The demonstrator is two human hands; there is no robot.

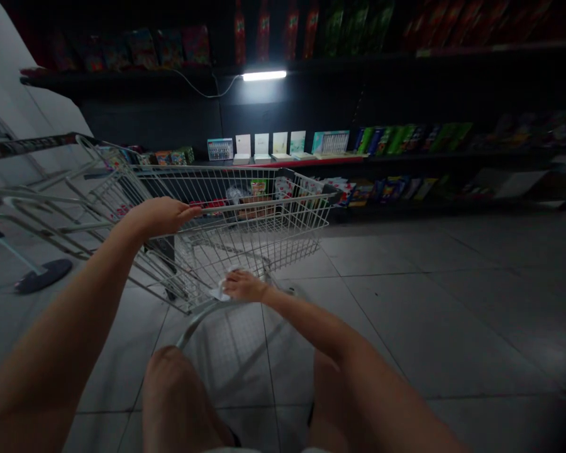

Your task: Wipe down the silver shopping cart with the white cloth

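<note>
A white wire shopping cart stands in front of me, with its basket reaching away towards the shelves. My left hand lies over the basket's top wire rim on the left side, fingers pointing right. My right hand is low on the near end of the basket, pressing a crumpled white cloth or tissue against the wires. Inside the basket are a cardboard box and several colourful packages, partly hidden by the wire mesh. The cart's curved metal handle runs below my hands.
Dark store shelves with cards, boxes and packets run along the far side behind the cart. A fluorescent tube glows above them. Grey floor tiles spread to the right. A round black stand base sits at the left.
</note>
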